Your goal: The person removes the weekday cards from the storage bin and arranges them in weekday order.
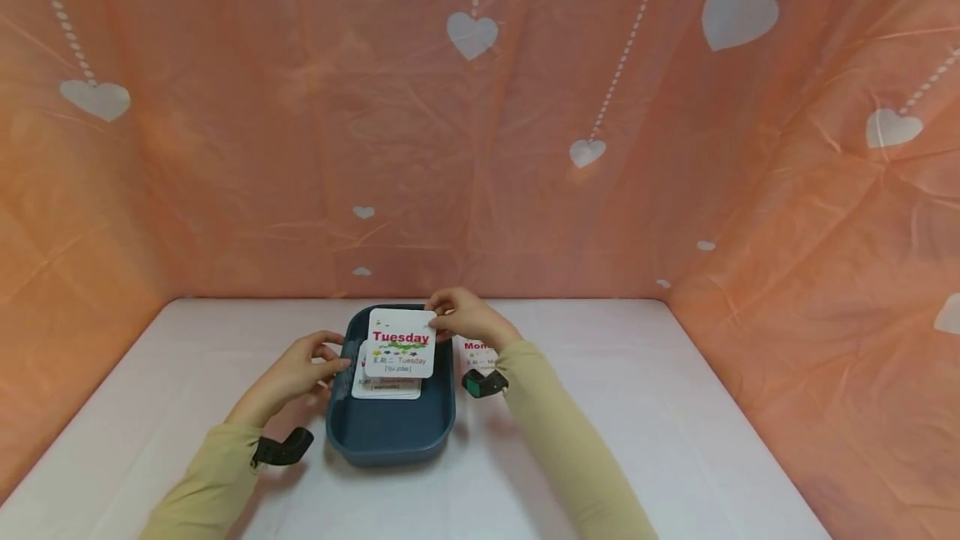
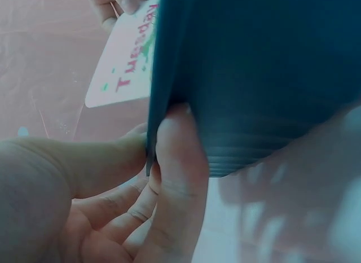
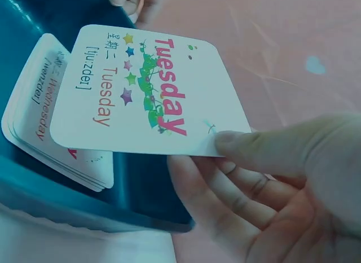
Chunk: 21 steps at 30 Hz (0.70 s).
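My right hand (image 1: 468, 315) pinches the corner of a white card (image 3: 135, 93) printed "Tuesday", thumb on its face and fingers beneath. The card is raised over a dark blue tray (image 1: 393, 433). Inside the tray lies a small stack of similar cards (image 3: 36, 113), the top one reading "Wednesday" and partly covered by the Tuesday card. At the tray's left side, my left hand (image 1: 303, 365) grips the rim between thumb and index finger, as the left wrist view (image 2: 180, 167) shows close up.
On the white table (image 1: 600, 415), just right of the tray, a card printed "Mon..." (image 1: 480, 352) lies partly hidden behind my right wrist. Orange curtains (image 1: 525, 215) with white hearts enclose the table at the back and sides.
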Each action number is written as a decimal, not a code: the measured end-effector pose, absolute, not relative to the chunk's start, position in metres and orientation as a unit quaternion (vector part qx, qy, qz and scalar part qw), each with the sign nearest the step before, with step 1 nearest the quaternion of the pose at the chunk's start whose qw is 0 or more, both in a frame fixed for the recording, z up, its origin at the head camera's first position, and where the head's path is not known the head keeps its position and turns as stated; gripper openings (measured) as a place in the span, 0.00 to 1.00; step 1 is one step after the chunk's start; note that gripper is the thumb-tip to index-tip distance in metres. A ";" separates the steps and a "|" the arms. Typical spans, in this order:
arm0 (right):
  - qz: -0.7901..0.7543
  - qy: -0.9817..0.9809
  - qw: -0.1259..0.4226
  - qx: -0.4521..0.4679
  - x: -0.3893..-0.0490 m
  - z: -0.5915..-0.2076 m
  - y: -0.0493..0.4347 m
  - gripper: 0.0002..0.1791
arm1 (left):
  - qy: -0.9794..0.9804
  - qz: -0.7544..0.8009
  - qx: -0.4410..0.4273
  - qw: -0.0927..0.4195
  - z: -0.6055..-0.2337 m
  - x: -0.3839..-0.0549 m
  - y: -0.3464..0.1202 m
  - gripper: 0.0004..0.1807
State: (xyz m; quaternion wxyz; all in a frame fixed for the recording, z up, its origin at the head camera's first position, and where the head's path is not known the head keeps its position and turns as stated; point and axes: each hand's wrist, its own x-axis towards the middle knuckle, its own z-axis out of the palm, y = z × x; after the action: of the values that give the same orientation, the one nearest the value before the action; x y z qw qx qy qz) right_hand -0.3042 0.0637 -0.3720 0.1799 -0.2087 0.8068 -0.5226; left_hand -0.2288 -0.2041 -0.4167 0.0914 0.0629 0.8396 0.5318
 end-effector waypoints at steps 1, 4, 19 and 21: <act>-0.526 0.805 0.178 -0.208 -0.305 -0.371 0.066 0.10 | 0.840 0.531 0.064 0.091 -0.417 -0.229 -0.204 0.26; -0.532 0.802 0.174 -0.209 -0.305 -0.367 0.071 0.11 | 0.840 0.530 0.064 0.091 -0.416 -0.229 -0.205 0.26; -0.597 0.781 0.115 -0.139 -0.307 -0.368 0.116 0.15 | 0.835 0.539 0.071 0.089 -0.417 -0.228 -0.205 0.25; -0.611 0.775 0.107 -0.122 -0.308 -0.371 0.124 0.15 | 0.835 0.539 0.068 0.092 -0.417 -0.227 -0.205 0.25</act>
State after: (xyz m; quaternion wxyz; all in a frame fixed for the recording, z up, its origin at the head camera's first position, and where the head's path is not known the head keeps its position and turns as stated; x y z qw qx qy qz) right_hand -0.3083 0.1240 -0.3713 0.1071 -0.1219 0.7751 -0.6107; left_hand -0.2267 -0.2051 -0.4168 0.0922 0.0679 0.8347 0.5387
